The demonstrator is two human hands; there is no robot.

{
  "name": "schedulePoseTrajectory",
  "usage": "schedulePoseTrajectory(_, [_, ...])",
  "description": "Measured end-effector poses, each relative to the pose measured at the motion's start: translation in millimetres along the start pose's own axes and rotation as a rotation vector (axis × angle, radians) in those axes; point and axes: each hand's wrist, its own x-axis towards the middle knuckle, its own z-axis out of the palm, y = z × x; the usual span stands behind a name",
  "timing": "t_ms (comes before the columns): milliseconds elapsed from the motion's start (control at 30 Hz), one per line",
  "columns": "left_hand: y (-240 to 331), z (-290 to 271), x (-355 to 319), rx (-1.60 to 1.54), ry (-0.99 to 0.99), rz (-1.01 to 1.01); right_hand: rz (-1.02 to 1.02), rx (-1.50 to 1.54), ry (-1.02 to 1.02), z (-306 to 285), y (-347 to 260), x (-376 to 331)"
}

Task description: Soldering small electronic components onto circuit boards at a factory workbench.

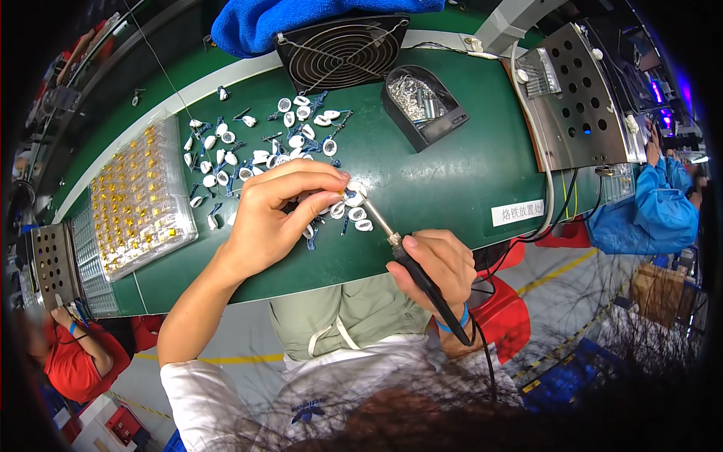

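Earpiece shell (354,190), small and white, sits pinched between the thumb and fingertips of my left hand (275,215), held just above the green desk (422,181) near its front edge. My right hand (437,264) is wrapped shut around the black handle of the soldering iron (410,264), its long axis running up and to the left, the tip touching the shell from the lower right. So the left hand is on the part; the right is down the iron's shaft. More white shells with blue leads (256,143) lie scattered beyond, a tray of yellow parts (139,196) to the left, a black fan (343,49) behind.
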Motion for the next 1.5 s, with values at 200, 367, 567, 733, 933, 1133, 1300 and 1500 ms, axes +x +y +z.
schedulePoseTrajectory(200, [3.1, 2.3, 2.2, 0.120, 0.000, 0.121, -0.010, 0.055, 0.016, -2.8, 3.0, -3.6])
schedulePoseTrajectory(367, [8.2, 5.9, 3.7, 0.152, 0.016, 0.130, 0.003, 0.095, 0.016, -5.4, 2.3, -2.6])
schedulePoseTrajectory(567, [8.9, 7.0, 5.7, 0.193, 0.013, 0.134, -0.001, 0.097, 0.019, -5.0, 3.0, -3.7])
schedulePoseTrajectory(733, [6.4, 8.4, 6.7, 0.222, 0.042, 0.180, 0.010, 0.056, 0.011, -3.6, 0.8, -0.9])
schedulePoseTrajectory(933, [7.0, 7.7, 5.2, 0.252, 0.040, 0.196, 0.012, 0.034, 0.005, 0.5, 1.9, -1.8])
schedulePoseTrajectory(1133, [5.9, 8.6, 5.1, 0.256, 0.037, 0.213, 0.031, 0.027, -0.007, 0.3, -0.4, -0.5])
schedulePoseTrajectory(1300, [6.6, 9.1, 5.3, 0.264, 0.042, 0.225, 0.031, 0.025, -0.010, -0.6, -1.6, 0.9])
schedulePoseTrajectory(1500, [4.8, 7.9, 4.3, 0.261, 0.031, 0.221, 0.032, 0.007, -0.023, -0.8, -1.9, 0.3])
